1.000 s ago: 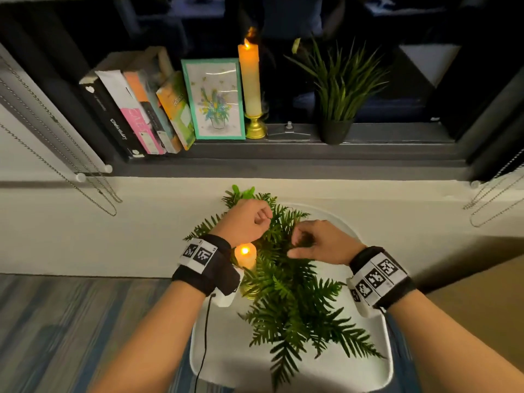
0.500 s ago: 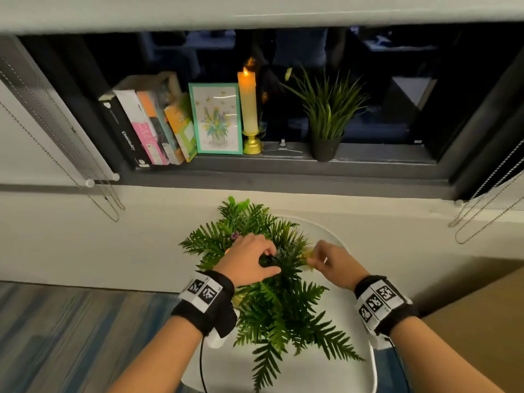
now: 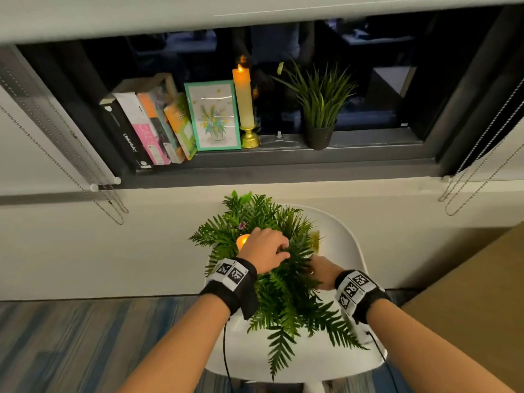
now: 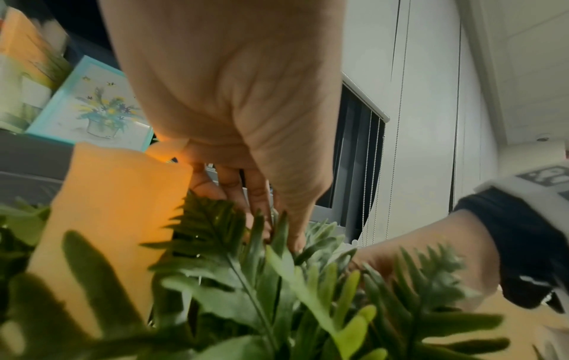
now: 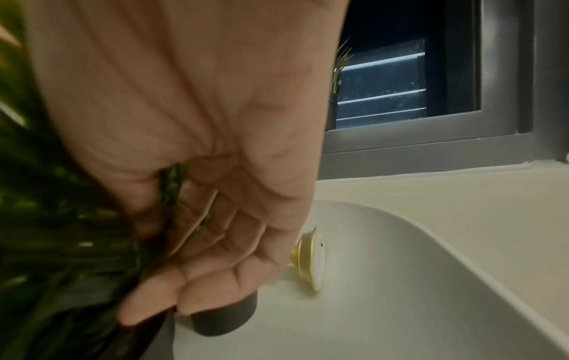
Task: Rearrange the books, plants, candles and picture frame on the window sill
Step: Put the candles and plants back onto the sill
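Note:
A bushy fern plant point(image 3: 283, 282) in a dark pot point(image 5: 224, 314) stands on a white chair seat point(image 3: 337, 231) below the window sill point(image 3: 283, 163). My left hand point(image 3: 279, 249) is on top of the fern, its fingertips point(image 4: 261, 219) curled into the fronds. My right hand point(image 3: 314, 270) reaches in low on the right, fingers wrapped against the pot with fronds caught under the thumb. A lit candle point(image 3: 242, 241) glows beside my left hand. On the sill stand leaning books point(image 3: 141, 129), a teal picture frame point(image 3: 214, 116), a tall lit candle point(image 3: 243, 97) and a grass plant point(image 3: 320, 106).
A gold candle base point(image 5: 311, 260) lies on its side on the seat just past my right hand. Blind chains point(image 3: 93, 182) hang at both ends of the sill. A brown surface point(image 3: 467, 293) lies to the right. The sill is bare right of the grass plant.
My right hand has sunk from the top of the fronds down the fern's right side to the pot. My left hand has shifted right over the fern's middle. The view has pulled back.

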`<state>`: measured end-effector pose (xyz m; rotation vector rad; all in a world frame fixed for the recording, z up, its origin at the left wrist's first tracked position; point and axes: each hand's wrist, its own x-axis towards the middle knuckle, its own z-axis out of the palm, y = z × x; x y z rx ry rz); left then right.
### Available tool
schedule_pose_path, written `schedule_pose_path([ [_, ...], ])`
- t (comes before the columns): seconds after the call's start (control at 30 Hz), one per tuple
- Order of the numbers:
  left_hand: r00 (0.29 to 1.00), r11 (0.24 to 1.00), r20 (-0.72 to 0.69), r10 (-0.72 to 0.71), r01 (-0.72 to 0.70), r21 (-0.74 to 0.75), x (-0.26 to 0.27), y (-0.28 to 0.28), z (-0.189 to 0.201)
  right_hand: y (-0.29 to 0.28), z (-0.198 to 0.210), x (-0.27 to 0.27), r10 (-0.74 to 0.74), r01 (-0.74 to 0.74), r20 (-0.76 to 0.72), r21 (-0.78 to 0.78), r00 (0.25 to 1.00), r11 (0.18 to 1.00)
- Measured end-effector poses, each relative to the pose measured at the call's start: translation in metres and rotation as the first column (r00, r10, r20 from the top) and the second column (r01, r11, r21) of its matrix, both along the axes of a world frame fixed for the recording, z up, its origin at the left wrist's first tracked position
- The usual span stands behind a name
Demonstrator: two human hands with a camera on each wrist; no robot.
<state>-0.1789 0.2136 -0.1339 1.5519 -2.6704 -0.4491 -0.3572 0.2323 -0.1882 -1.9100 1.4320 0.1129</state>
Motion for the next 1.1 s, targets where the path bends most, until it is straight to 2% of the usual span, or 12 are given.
schedule_pose_path([
  [0.1,1.0,1.0,-0.022,-0.004,0.004,0.011,0.003,0.003,0.002,0.004,0.003,-0.002,-0.055,0.056,0.02,-0.024,0.998,0.998],
  [0.23,0.993,1.0,-0.122,0.006,-0.004,0.023,0.011,0.006,0.004,0.003,0.007,-0.014,-0.074,0.075,0.023,-0.057,0.997,0.996],
  [0.4,0.989,1.0,-0.148,-0.024,0.024,0.003,0.011,0.017,0.017,-0.002,0.016,-0.043,-0.117,0.127,0.145,-0.057,0.982,0.99],
  [0.53,0.95,0.999,-0.313,-0.002,0.017,0.045,0.004,0.024,0.027,-0.005,0.045,-0.056,-0.085,0.108,0.247,-0.079,0.965,0.991],
  [0.6,0.938,0.997,-0.347,0.026,0.001,0.076,0.0,0.025,0.036,-0.004,0.061,-0.061,-0.061,0.093,0.294,-0.099,0.954,0.991],
  [0.73,0.878,1.0,-0.479,0.0,-0.008,-0.015,0.007,0.021,0.058,-0.001,0.103,-0.069,-0.049,0.11,0.392,-0.135,0.919,0.985],
  [0.83,0.824,0.99,-0.563,0.057,-0.121,-0.078,0.028,0.012,0.064,-0.005,0.127,-0.077,-0.074,0.188,0.53,-0.164,0.845,0.968],
  [0.9,0.774,0.985,-0.618,0.138,-0.171,0.005,0.036,0.008,0.066,-0.015,0.135,-0.078,-0.107,0.25,0.567,-0.181,0.817,0.951],
  [0.97,0.779,0.978,-0.592,0.206,-0.141,0.155,0.032,0.007,0.07,-0.027,0.14,-0.074,-0.123,0.265,0.561,-0.178,0.819,0.948],
  [1.03,0.787,0.968,-0.573,0.227,-0.115,0.224,0.021,0.006,0.072,-0.038,0.145,-0.066,-0.129,0.273,0.54,-0.196,0.832,0.942],
  [1.1,0.73,0.953,-0.626,0.275,-0.118,0.281,0.014,0.001,0.076,-0.05,0.147,-0.066,-0.183,0.347,0.591,-0.176,0.786,0.921],
])
